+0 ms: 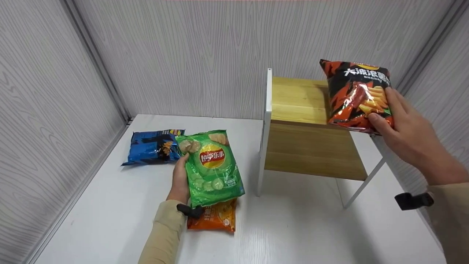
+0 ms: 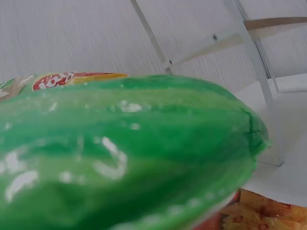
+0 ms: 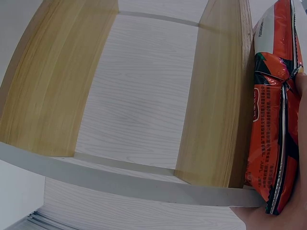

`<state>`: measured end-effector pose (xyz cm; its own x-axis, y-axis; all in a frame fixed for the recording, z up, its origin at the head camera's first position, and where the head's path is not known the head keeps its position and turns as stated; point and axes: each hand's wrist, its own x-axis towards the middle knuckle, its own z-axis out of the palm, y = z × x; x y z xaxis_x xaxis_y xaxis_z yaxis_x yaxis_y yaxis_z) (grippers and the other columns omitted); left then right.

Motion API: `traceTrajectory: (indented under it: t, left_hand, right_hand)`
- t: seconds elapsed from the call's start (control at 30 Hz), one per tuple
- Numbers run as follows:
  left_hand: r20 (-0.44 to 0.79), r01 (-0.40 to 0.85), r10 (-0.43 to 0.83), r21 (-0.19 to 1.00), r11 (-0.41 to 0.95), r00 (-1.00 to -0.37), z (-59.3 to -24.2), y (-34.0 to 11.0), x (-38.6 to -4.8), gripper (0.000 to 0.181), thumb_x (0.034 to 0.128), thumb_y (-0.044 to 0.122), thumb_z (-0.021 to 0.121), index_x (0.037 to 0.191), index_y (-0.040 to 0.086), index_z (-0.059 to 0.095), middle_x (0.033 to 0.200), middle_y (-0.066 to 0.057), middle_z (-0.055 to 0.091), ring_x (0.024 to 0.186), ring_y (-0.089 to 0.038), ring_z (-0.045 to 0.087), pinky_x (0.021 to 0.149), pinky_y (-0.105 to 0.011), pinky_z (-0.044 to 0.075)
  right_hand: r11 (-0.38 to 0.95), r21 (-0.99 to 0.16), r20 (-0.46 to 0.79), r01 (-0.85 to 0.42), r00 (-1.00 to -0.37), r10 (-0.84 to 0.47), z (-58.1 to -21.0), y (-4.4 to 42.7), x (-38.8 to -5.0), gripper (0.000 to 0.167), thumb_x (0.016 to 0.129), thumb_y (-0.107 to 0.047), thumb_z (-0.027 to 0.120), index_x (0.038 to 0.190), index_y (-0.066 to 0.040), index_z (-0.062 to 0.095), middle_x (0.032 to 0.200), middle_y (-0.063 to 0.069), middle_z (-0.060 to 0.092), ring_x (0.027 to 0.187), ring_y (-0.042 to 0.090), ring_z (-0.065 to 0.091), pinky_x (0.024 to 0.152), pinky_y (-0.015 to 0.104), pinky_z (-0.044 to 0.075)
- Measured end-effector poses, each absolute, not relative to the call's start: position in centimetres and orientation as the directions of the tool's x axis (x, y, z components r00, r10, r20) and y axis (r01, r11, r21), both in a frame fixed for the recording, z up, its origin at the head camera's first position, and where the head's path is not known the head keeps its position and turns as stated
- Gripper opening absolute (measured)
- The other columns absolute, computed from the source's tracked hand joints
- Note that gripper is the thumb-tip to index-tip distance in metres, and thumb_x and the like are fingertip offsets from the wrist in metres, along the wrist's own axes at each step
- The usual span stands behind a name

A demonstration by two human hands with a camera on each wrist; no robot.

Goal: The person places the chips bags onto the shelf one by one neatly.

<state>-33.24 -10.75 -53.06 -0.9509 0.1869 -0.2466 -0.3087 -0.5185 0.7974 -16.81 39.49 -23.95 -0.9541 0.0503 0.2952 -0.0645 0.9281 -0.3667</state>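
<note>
Green bag in left hand; black-red bag in right hand

Grey wood-grained walls around white tabletop

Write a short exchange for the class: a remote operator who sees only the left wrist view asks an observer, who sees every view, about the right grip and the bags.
Operator: The green bag fills most of my picture. What is the right grip doing?
Observer: The right grip holds a black-and-red bag at the shelf's top board.
Operator: I can make out part of an orange bag too. Is any other bag lying on the white table?
Observer: Yes, a blue bag lies there, to the left of the green one in the head view.
</note>
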Motion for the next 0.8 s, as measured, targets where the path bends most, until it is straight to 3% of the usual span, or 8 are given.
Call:
traceTrajectory:
  t: [0.07, 0.17, 0.37, 0.53, 0.63, 0.8]
  left_hand:
    - [-0.206, -0.289, 0.208, 0.777, -0.558, -0.956, -48.1, -9.6, -28.5, 0.047, 0.1047, 0.045, 0.034, 0.14, 0.015, 0.04, 0.125, -0.008, 0.056, 0.113, -0.021, 0.059, 0.099, -0.039, 0.051]
    - [-0.254, -0.3, 0.162, 0.766, -0.569, -0.954, -46.0, -8.9, -26.5, 0.044, 0.1059, 0.036, 0.035, 0.143, 0.013, 0.038, 0.123, -0.007, 0.055, 0.109, -0.018, 0.059, 0.096, -0.035, 0.051]
    - [-0.333, -0.321, 0.069, 0.804, -0.5, -0.94, -47.0, -8.8, -27.1, 0.053, 0.1067, 0.025, 0.031, 0.157, 0.012, 0.02, 0.141, -0.012, 0.042, 0.123, -0.022, 0.049, 0.101, -0.036, 0.046]
    - [-0.358, -0.339, 0.018, 0.864, -0.372, -0.934, -49.3, -9.4, -28.6, 0.049, 0.1046, 0.023, 0.039, 0.152, 0.012, 0.031, 0.136, -0.013, 0.047, 0.12, -0.023, 0.051, 0.098, -0.035, 0.048]
    - [-0.364, -0.342, -0.034, 0.899, -0.274, -0.931, -49.3, -9.9, -29.1, 0.049, 0.1032, 0.022, 0.043, 0.15, 0.01, 0.032, 0.14, -0.015, 0.046, 0.124, -0.025, 0.05, 0.104, -0.037, 0.046]
    - [-0.35, -0.348, -0.169, 0.936, -0.041, -0.921, -48.1, -10.8, -29.2, 0.075, 0.0989, 0.02, 0.04, 0.16, 0.016, -0.003, 0.167, -0.015, 0.006, 0.153, -0.028, 0.013, 0.125, -0.042, 0.016]
  right_hand:
    - [0.928, -0.367, 0.296, -0.068, -0.954, 0.047, -24.0, 39.5, -16.8, 0.076, 0.102, -0.051, 0.039, 0.161, -0.023, 0.0, 0.167, 0.016, 0.009, 0.135, 0.06, 0.026, 0.101, 0.078, 0.022]
    - [0.928, -0.366, 0.298, -0.071, -0.953, 0.044, -24.0, 39.5, -16.9, 0.076, 0.102, -0.051, 0.039, 0.161, -0.022, 0.001, 0.166, 0.017, 0.009, 0.135, 0.059, 0.025, 0.101, 0.078, 0.022]
    - [0.931, -0.356, 0.31, -0.084, -0.95, 0.032, -23.9, 39.5, -17.0, 0.076, 0.102, -0.05, 0.039, 0.161, -0.022, 0.002, 0.166, 0.019, 0.012, 0.134, 0.06, 0.027, 0.101, 0.078, 0.022]
    - [0.933, -0.351, 0.308, -0.082, -0.951, 0.032, -23.9, 39.4, -17.0, 0.076, 0.102, -0.051, 0.039, 0.161, -0.021, 0.002, 0.166, 0.018, 0.011, 0.132, 0.059, 0.028, 0.1, 0.077, 0.023]
    - [0.932, -0.355, 0.299, -0.077, -0.953, 0.035, -23.9, 39.4, -17.1, 0.076, 0.102, -0.051, 0.038, 0.161, -0.021, 0.001, 0.166, 0.018, 0.01, 0.133, 0.059, 0.027, 0.101, 0.077, 0.023]
    - [0.932, -0.354, 0.301, -0.077, -0.953, 0.035, -24.0, 39.5, -17.1, 0.076, 0.102, -0.051, 0.039, 0.161, -0.021, 0.001, 0.165, 0.019, 0.011, 0.132, 0.059, 0.028, 0.101, 0.077, 0.023]
